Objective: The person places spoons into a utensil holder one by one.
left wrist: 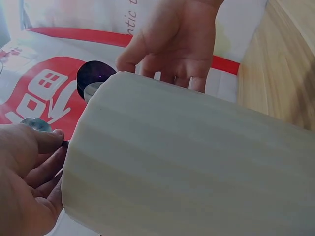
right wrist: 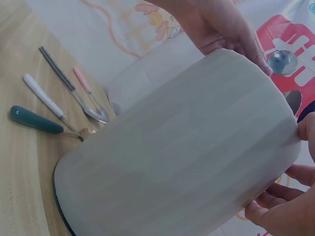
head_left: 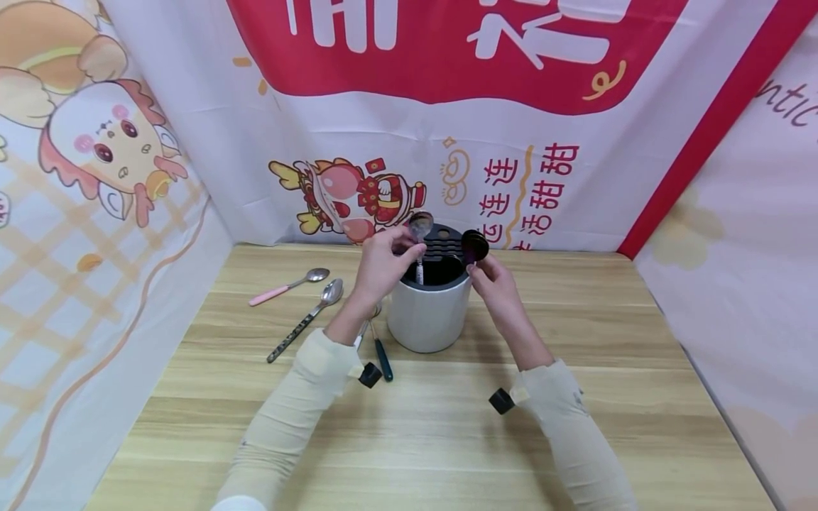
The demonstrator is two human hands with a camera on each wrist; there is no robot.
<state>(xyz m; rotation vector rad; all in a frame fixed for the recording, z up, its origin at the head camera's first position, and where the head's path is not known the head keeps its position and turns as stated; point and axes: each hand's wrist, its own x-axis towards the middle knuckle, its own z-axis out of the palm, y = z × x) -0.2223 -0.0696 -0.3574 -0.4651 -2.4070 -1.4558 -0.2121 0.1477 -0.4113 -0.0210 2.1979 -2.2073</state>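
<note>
My left hand point(head_left: 383, 262) pinches a spoon point(head_left: 420, 226) above the utensil holder, its bowl pointing up. Its patterned handle reaches down into the dark opening of the holder. The white round utensil holder point(head_left: 427, 319) has a dark top with slots and stands upright on the table. At the right side of its rim, my right hand point(head_left: 498, 287) rests with the thumb near the edge and fingers along the outer wall, as the right wrist view shows. Dark-bowled spoons point(head_left: 475, 247) stand in the holder beside that hand; their handles are hidden.
Left of the holder lie a pink-handled spoon point(head_left: 271, 295), a spoon with a dark patterned handle point(head_left: 290, 341), a green-handled utensil point(head_left: 383, 360) and a white-handled utensil point(right wrist: 43, 95). A printed cloth point(head_left: 543, 142) hangs behind the wooden table point(head_left: 575, 312).
</note>
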